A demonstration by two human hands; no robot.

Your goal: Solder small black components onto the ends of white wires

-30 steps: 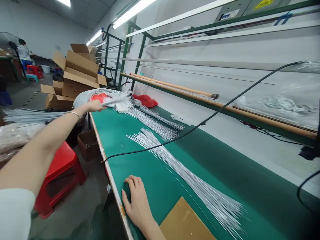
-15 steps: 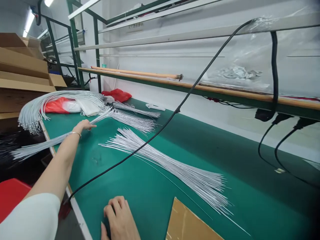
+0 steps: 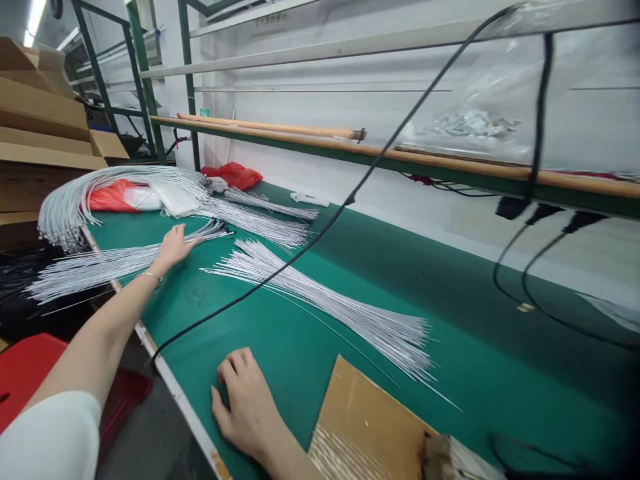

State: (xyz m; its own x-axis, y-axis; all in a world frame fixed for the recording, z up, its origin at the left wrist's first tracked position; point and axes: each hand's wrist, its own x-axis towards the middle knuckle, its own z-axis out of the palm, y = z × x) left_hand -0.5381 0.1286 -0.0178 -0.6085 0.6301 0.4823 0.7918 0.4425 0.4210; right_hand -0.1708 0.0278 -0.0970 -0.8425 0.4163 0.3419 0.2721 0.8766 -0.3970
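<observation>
My left hand (image 3: 174,247) is closed over a bundle of thin grey-white wires (image 3: 100,267) near the table's left edge. One end of this bundle fans out past the edge; its dark-tipped end shows beyond my fingers. Nearer to me, my right hand (image 3: 245,400) rests on the green tabletop with fingers loosely bent and the thumb apart. A dark patch shows between thumb and fingers, perhaps shadow; I see nothing held there. A second bundle of straight wires (image 3: 325,307) lies fanned at both ends in the table's middle, with one loose wire alongside.
Curved wires (image 3: 115,175) and red plastic bags (image 3: 235,175) lie at the far left. A black cable (image 3: 350,200) slants across the view above the table. A cardboard piece (image 3: 370,407) lies near my right hand. Cardboard boxes (image 3: 45,127) and a red stool (image 3: 35,367) stand left.
The bundle at my left hand has come down onto the table and spread out. My right hand shows more of its forearm, and the view has tilted downward.
</observation>
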